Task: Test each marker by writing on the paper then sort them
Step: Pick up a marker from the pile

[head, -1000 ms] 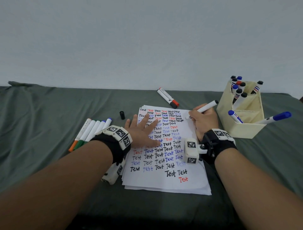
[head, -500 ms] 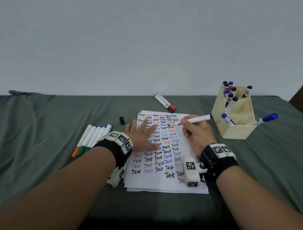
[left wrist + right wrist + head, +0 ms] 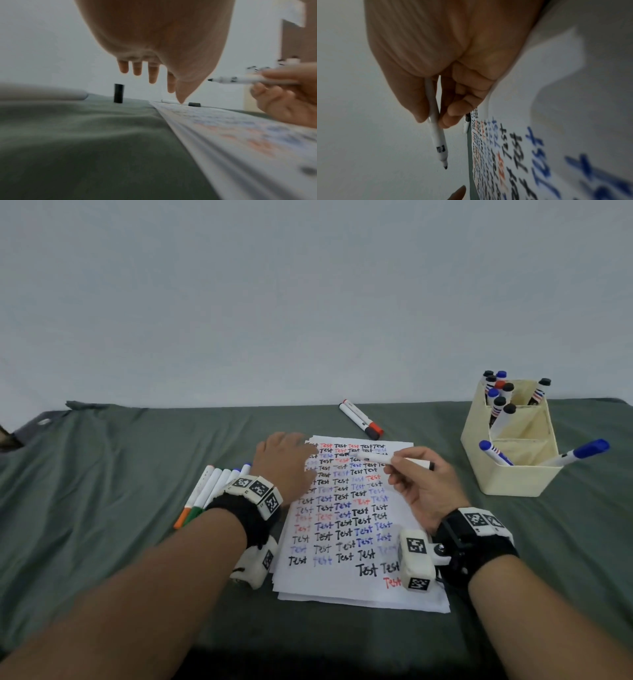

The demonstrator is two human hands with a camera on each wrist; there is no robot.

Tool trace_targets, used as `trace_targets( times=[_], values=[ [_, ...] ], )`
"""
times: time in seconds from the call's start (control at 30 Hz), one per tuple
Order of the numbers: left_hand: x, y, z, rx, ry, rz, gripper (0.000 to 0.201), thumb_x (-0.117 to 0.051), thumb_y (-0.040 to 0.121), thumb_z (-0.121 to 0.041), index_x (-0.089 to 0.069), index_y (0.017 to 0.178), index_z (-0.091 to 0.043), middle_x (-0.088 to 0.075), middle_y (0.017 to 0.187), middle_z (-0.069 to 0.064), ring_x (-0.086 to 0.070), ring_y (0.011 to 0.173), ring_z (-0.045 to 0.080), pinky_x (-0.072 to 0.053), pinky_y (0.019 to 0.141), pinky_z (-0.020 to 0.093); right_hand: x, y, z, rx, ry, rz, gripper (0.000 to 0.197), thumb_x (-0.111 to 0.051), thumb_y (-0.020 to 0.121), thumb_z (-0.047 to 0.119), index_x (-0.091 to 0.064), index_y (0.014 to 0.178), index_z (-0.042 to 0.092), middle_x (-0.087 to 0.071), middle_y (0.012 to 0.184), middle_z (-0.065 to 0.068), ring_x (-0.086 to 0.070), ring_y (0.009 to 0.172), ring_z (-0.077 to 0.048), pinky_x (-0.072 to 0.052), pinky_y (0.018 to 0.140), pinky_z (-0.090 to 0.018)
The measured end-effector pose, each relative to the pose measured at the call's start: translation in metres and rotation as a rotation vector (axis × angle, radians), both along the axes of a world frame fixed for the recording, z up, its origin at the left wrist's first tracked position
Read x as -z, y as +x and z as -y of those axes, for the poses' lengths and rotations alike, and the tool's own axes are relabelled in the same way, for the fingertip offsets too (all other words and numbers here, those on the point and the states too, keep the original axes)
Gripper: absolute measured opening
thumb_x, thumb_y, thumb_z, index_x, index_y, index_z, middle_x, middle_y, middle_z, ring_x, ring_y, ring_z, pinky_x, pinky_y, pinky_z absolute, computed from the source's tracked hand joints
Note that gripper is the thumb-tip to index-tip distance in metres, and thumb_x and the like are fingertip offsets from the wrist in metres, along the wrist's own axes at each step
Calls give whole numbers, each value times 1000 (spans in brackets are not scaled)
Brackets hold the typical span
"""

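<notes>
My right hand (image 3: 416, 481) pinches an uncapped white marker with a black tip (image 3: 394, 460). The marker is held level above the upper part of the paper stack (image 3: 342, 580), tip pointing left. The left wrist view shows the marker (image 3: 240, 79) clear of the sheet, and the right wrist view shows its nib (image 3: 445, 167) bare. My left hand (image 3: 284, 460) hovers over the paper's top-left corner with fingers (image 3: 152, 75) hanging straight and holding nothing. A black cap (image 3: 118, 93) stands upright on the cloth just beyond those fingers. The hand hides the cap in the head view.
Several capped markers (image 3: 205, 491) lie in a row left of the paper. A red-capped and a black-capped marker (image 3: 361, 421) lie behind it. A cream organizer (image 3: 513, 477) with several markers stands at the right. Green cloth (image 3: 102, 508) covers the table.
My left hand has lifted off the paper and moved up and left over where the cap stands. My right hand has drawn the marker off the sheet and turned it level.
</notes>
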State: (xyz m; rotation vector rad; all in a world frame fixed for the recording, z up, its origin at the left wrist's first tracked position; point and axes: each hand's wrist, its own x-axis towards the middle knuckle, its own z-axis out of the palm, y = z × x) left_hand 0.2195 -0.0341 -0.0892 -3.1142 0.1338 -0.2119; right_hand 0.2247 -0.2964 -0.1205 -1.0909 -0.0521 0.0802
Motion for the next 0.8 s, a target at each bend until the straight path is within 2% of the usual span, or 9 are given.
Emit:
trace_targets(
  times=[0.1, 0.2, 0.27, 0.37, 0.43, 0.53, 0.6, 0.67, 0.8],
  values=[
    [-6, 12, -26, -136, 12, -69, 47, -54, 93, -45, -51, 138, -38, -45, 149, 1, -42, 135, 28, -37, 112, 48, 0, 0, -2, 9, -4, 5, 18, -75, 84, -5, -78, 83, 13, -70, 79, -23, -60, 61, -24, -50, 54, -25],
    [-10, 23, -49, -175, 10, -170, 42, -56, 96, -27, -55, 138, -33, -56, 140, 4, -51, 127, 27, -44, 106, 41, 0, -1, -2, 17, -7, -3, 15, -77, 83, -5, -79, 86, 10, -71, 84, -26, -61, 61, -24, -52, 54, -25],
    [-10, 27, -56, -189, 28, -208, 37, -57, 96, -18, -62, 131, -27, -64, 129, 4, -59, 118, 27, -49, 96, 34, 0, -2, -2, 22, -8, -10, 14, -77, 82, -5, -79, 89, 7, -72, 85, -28, -62, 61, -24, -52, 54, -25],
    [-12, 30, -59, -236, -27, -172, 24, -55, 96, -22, -66, 118, -23, -69, 109, 4, -63, 96, 25, -49, 77, 31, 0, -2, -3, 27, -21, -16, 13, -78, 82, -4, -79, 90, 6, -72, 88, -30, -63, 62, -25, -53, 56, -25],
    [-14, 27, -50, -204, -68, -94, 22, -51, 98, -28, -65, 115, -25, -69, 100, 0, -62, 86, 21, -50, 75, 32, -1, -2, -4, 30, -29, -17, 13, -78, 82, -4, -79, 91, 5, -72, 88, -30, -64, 63, -25, -54, 56, -25],
    [-19, 19, -25, -64, -150, 4, 23, -49, 99, -31, -65, 115, -31, -70, 95, -7, -62, 80, 15, -50, 72, 31, -1, -3, -3, 28, -35, -20, 14, -79, 82, -3, -78, 93, 5, -73, 90, -30, -65, 65, -25, -55, 58, -26],
    [-21, 13, -8, 22, -215, -1, 22, -50, 99, -32, -64, 117, -32, -70, 98, -9, -61, 82, 12, -50, 74, 31, -1, -3, -2, 21, -36, -24, 15, -79, 81, -3, -77, 95, 4, -73, 90, -30, -66, 66, -25, -55, 59, -26],
    [-21, 9, 4, 84, -258, -27, 21, -52, 100, -33, -61, 119, -32, -67, 98, -8, -60, 81, 10, -48, 70, 30, -1, -3, -2, 14, -35, -24, 16, -79, 81, -3, -77, 96, 2, -73, 90, -30, -66, 66, -25, -55, 59, -26],
    [-18, 6, 22, 145, -323, -66, 21, -52, 100, -34, -59, 120, -32, -64, 99, -7, -58, 79, 9, -46, 68, 29, 0, -2, -3, 15, -39, -19, 15, -79, 81, -5, -76, 95, 0, -72, 89, -31, -65, 65, -27, -54, 59, -26]
  ],
)
